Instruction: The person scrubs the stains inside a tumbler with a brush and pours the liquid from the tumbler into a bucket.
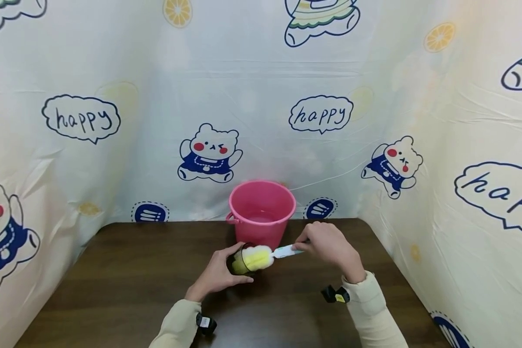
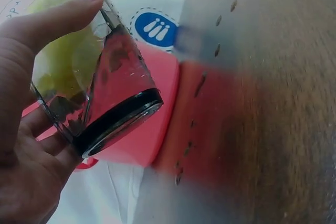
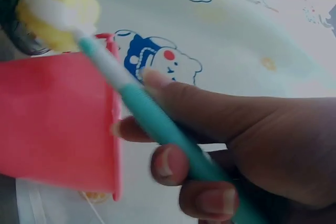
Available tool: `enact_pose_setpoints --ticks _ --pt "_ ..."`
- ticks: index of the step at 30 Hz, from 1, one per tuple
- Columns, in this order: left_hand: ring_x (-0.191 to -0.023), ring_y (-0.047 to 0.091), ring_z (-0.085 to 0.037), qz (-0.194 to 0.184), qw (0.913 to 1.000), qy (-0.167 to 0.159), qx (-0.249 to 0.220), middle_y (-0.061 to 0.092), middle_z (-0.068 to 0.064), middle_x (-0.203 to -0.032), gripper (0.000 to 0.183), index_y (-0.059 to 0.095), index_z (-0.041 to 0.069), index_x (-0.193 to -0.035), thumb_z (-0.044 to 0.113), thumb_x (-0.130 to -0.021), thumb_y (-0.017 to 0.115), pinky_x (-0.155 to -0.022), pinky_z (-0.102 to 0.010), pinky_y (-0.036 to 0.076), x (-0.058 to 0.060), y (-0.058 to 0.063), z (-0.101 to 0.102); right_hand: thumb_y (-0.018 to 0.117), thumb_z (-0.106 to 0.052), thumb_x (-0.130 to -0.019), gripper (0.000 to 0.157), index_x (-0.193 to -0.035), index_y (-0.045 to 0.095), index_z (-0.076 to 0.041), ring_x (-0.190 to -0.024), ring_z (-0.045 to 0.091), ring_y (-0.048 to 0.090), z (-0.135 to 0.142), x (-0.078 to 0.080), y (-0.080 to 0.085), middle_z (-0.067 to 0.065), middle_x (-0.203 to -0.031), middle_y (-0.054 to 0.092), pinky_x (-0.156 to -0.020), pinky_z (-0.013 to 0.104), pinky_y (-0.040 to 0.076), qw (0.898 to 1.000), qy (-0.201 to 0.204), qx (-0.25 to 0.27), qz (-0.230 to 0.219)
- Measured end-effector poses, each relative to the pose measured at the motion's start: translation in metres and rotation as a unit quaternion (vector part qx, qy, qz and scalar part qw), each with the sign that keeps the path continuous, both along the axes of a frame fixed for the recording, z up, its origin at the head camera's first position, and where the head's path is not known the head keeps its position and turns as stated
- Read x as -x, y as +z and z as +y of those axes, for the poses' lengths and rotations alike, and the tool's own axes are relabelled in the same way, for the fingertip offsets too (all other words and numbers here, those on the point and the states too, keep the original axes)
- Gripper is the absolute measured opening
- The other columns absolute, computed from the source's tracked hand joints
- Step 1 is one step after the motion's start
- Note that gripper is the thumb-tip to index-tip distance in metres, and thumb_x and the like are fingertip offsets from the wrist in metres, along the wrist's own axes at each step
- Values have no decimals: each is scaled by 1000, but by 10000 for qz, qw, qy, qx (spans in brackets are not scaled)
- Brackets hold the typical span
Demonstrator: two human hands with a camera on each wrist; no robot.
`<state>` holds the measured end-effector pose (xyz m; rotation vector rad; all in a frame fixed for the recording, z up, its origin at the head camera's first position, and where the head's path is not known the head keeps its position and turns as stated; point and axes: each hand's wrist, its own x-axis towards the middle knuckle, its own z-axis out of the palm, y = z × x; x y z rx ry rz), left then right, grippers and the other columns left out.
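A clear, dark-tinted glass (image 2: 118, 74) with a thick base is gripped by my left hand (image 1: 219, 270), thumb on one side and fingers round the other. It lies tilted, its mouth towards the right hand in the head view. My right hand (image 1: 330, 244) holds a bottle brush by its teal and white handle (image 3: 152, 111), fingers curled round it. The brush's yellow and white sponge head (image 1: 258, 257) is partly inside the glass. Both hands are raised above the table, in front of a pink bucket (image 1: 262, 232).
The bucket stands at the back of the dark wooden table (image 1: 126, 275), near a white printed curtain (image 1: 261, 96). A small handle lug (image 1: 232, 219) juts from its left side. Wet spots (image 2: 199, 83) show on the tabletop. Curtain also hangs along both sides.
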<state>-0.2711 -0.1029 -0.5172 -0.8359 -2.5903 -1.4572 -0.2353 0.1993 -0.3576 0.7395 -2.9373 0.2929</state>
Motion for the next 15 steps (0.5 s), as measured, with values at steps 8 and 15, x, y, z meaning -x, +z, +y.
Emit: enact_pose_setpoints --ticks 8,15 --pt "-138 50 -29 66 9999 113 -53 54 -5 -151 98 51 9 -150 40 -68 96 -109 -59 44 1 4 -3 81 -36 -87 15 -85 84 -22 -52 8 46 -1 0 1 -16 -62 63 -49 25 39 9985 -468 -100 -269" --pt "-137 51 -27 59 9999 41 -137 54 -3 -151 99 50 9 -151 41 -68 95 -109 -56 46 2 3 -4 80 -35 -88 12 -87 85 -23 -52 7 45 -2 1 2 -18 -63 62 -48 24 38 9998 -169 96 -110"
